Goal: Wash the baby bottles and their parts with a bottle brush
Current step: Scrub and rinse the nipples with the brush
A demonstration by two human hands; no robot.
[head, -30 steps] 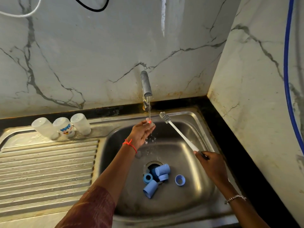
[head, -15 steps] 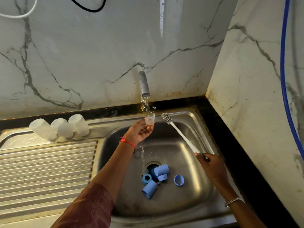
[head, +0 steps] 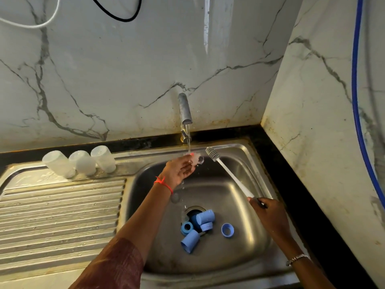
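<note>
The left hand [head: 180,171] is pinching a clear teat [head: 196,159] under the tap; the right hand [head: 270,215], at four o'clock, is gripping the bottle brush [head: 227,173].

Sink basin [head: 239,257]: sitting right of the drainboard [head: 62,215], in the counter corner.
Tap [head: 185,109]: standing behind the basin, water running down onto the left hand [head: 180,171].
Bottles [head: 81,162]: three lying side by side at the drainboard's back edge.
Caps and rings [head: 198,228]: lying clustered around the drain.
Brush [head: 227,172]: slanting over the basin from the right hand [head: 268,215], head just right of the stream.
</note>
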